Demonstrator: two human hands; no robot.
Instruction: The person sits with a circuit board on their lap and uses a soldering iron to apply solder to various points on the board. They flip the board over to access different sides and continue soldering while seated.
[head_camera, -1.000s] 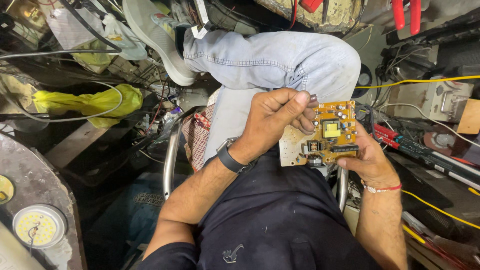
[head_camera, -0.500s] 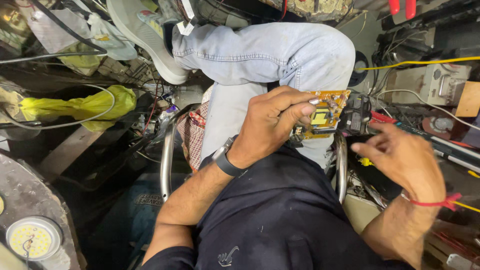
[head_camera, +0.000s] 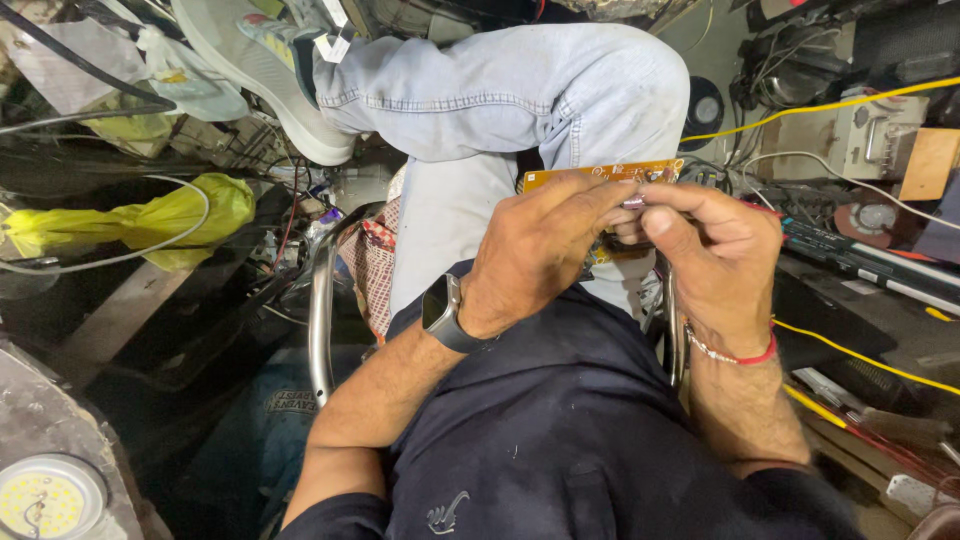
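Surroundings: cluttered workshop, wires and gear crowding every side, little free room beyond the lap
Circuit board: orange, seen nearly edge-on above the lap, top edge level with the bent knee in light jeans; lower part hidden behind both hands
Left hand: fingers closed over the board's left half, thumb lying along the top edge; watch on the wrist
Right hand: thumb and forefinger pinched together on a small part at the board's top edge, touching the left thumb; red thread band on the wrist
Chair frame: metal tube curving just left of the thigh
Left side: yellow bag, well apart
Right side: yellow cable near the wrist
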